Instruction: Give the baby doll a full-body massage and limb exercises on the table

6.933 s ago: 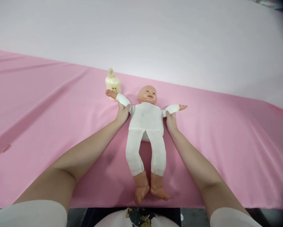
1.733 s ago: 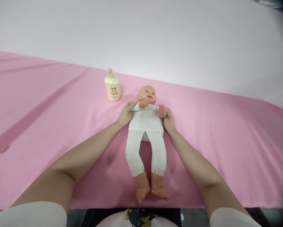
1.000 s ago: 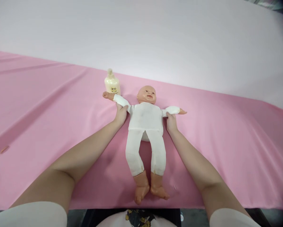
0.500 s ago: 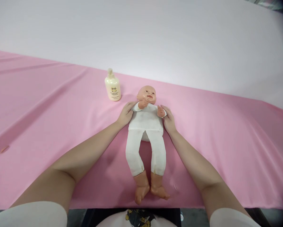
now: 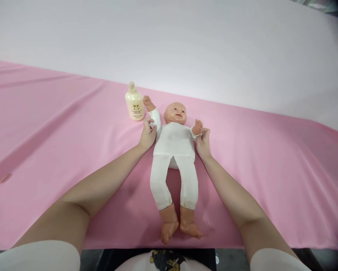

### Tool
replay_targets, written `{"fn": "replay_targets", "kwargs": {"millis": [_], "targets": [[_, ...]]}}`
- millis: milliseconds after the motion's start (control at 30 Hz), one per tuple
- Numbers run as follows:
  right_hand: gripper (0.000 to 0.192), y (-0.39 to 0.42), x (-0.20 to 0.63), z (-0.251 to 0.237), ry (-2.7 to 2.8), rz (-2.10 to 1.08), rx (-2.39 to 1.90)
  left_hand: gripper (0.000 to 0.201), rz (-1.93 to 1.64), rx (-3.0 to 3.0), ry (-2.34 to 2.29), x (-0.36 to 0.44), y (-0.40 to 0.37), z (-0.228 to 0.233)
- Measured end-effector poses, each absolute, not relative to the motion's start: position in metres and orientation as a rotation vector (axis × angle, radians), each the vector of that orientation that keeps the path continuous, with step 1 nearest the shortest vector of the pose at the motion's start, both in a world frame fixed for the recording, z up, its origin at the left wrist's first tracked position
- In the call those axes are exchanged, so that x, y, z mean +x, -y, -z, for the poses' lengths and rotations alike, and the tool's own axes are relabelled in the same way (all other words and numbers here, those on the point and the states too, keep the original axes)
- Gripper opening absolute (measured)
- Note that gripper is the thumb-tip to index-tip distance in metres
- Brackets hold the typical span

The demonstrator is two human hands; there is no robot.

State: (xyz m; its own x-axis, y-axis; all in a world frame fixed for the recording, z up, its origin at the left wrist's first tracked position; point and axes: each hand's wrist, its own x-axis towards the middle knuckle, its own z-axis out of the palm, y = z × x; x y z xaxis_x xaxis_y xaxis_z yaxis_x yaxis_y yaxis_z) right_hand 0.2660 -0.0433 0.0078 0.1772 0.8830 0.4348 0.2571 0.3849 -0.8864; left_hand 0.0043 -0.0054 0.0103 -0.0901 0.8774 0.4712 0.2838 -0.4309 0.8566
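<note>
A baby doll (image 5: 174,139) in a white body suit lies on its back on the pink cloth, head away from me and bare feet toward me. My left hand (image 5: 148,134) is beside the doll's shoulder on the left, its curled fingers closed on the raised white-sleeved arm (image 5: 156,117). That arm points up past the doll's head. On the other side, my right hand (image 5: 204,144) pinches the doll's other arm near the wrist, just below its small hand (image 5: 197,127). Part of my right fingers is hidden behind that arm.
A cream pump bottle (image 5: 135,106) stands upright beyond my left hand, close to the doll's raised hand. Pink cloth (image 5: 72,150) with folds covers the table, and a white surface (image 5: 169,45) lies behind it. A small brownish mark (image 5: 5,178) shows at far left.
The doll's left-side arm has swung from its chest up and outward beside its head. Its other hand has moved outward and up slightly. Both my hands have shifted their fingers on the arms.
</note>
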Motion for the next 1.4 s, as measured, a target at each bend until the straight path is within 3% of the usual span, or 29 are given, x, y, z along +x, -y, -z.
{"fn": "replay_targets", "kwargs": {"millis": [333, 600, 800, 900, 1133, 1400], "targets": [[0.009, 0.046, 0.265, -0.010, 1.356, -0.537, -1.242, 0.033, -1.358, 1.629, -1.384, 0.003, 0.011, -0.017], [0.038, 0.042, 0.267, -0.005, 1.401, -0.564, -1.242, 0.047, -1.268, 1.653, -1.414, -0.001, 0.010, -0.016], [0.047, 0.042, 0.268, -0.004, 1.505, -0.504, -1.322, 0.053, -1.212, 1.768, -1.402, 0.001, 0.011, -0.019], [0.043, 0.040, 0.268, -0.005, 1.519, -0.469, -1.327, 0.052, -1.232, 1.882, -1.410, 0.001, 0.009, -0.017], [0.008, 0.037, 0.271, -0.004, 1.483, -0.469, -1.383, 0.053, -1.211, 1.904, -1.447, 0.000, 0.010, -0.018], [0.020, 0.038, 0.271, -0.003, 1.444, -0.559, -1.392, 0.057, -1.152, 1.845, -1.460, -0.001, 0.013, -0.021]]}}
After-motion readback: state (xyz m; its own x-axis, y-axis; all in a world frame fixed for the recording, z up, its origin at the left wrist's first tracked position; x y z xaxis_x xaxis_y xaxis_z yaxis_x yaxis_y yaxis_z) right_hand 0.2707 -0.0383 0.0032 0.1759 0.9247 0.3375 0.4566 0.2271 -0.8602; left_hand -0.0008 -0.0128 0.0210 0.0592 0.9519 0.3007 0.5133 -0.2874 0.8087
